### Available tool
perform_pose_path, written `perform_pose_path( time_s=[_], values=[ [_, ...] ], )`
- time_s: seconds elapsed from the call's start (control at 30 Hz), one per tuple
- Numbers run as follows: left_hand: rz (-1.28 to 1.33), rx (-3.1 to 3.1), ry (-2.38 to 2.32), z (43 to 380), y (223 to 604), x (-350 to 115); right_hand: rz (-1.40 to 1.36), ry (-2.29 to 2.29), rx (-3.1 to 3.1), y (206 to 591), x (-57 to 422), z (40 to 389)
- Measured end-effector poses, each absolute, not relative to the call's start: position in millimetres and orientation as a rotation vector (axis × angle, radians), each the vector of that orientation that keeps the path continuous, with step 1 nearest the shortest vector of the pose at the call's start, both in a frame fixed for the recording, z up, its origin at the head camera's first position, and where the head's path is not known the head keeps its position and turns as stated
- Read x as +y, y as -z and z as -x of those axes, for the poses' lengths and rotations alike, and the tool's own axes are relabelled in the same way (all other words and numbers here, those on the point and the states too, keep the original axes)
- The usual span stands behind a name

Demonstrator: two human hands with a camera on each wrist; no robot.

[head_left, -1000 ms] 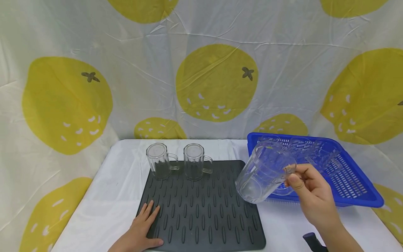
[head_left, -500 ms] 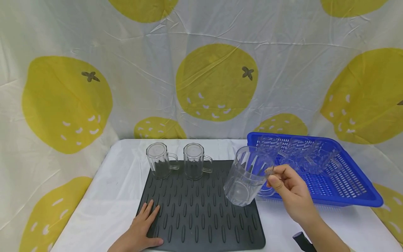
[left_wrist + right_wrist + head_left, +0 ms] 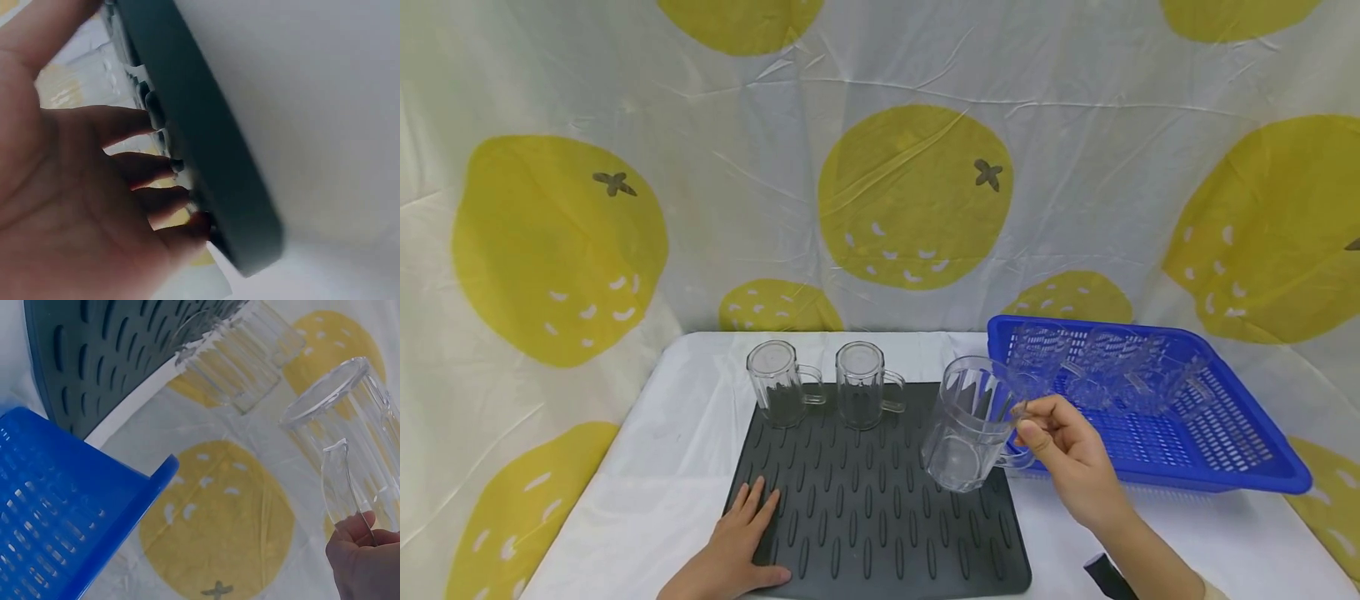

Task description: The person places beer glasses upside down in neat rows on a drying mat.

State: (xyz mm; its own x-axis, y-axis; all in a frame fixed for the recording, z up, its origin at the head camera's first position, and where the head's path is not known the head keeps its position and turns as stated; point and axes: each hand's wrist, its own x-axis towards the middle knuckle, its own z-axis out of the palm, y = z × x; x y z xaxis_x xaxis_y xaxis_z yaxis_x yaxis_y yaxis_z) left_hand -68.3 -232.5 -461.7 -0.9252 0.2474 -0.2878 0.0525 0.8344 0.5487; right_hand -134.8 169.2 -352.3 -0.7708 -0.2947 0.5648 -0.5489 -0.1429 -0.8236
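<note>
My right hand (image 3: 1067,458) pinches the handle of a clear glass mug (image 3: 966,433), which leans slightly over the right part of the dark ribbed mat (image 3: 865,517). In the right wrist view, thumb and fingers close on the handle of this mug (image 3: 369,431). Two matching glass mugs, the left one (image 3: 775,383) and the right one (image 3: 861,385), stand side by side at the mat's back edge, handles pointing right. My left hand (image 3: 737,537) rests on the mat's left front part with fingers spread; the left wrist view shows its fingers (image 3: 140,169) at the mat's edge.
A blue slotted plastic basket (image 3: 1247,475) stands right of the mat, with several clear glass mugs (image 3: 1112,367) inside. White cloth (image 3: 647,475) covers the table. A lemon-print curtain (image 3: 745,192) hangs behind. A short dark piece (image 3: 1108,575) shows beside the right forearm.
My right hand has carried the mug left from the basket's front edge to over the mat, and the mug has become more upright. The left hand has stayed in place.
</note>
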Motion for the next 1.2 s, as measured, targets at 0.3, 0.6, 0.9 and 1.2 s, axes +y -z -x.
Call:
perform_pose_path(
  time_s=[0.3, 0.6, 0.9, 1.2],
  values=[
    [-0.450, 2.328, -1.140, 86, 424, -199, -1.007, -1.984, -1.941, 360, 163, 135],
    [-0.550, 1.619, -1.652, 115, 416, -136, -0.986, -1.973, -1.952, 367, 153, 133],
    [-0.467, 1.036, -1.797, 124, 416, -108, -1.006, -1.970, -1.936, 371, 150, 132],
    [-0.438, 0.824, -1.865, 125, 419, -106, -1.006, -1.914, -2.081, 364, 150, 127]
  ],
)
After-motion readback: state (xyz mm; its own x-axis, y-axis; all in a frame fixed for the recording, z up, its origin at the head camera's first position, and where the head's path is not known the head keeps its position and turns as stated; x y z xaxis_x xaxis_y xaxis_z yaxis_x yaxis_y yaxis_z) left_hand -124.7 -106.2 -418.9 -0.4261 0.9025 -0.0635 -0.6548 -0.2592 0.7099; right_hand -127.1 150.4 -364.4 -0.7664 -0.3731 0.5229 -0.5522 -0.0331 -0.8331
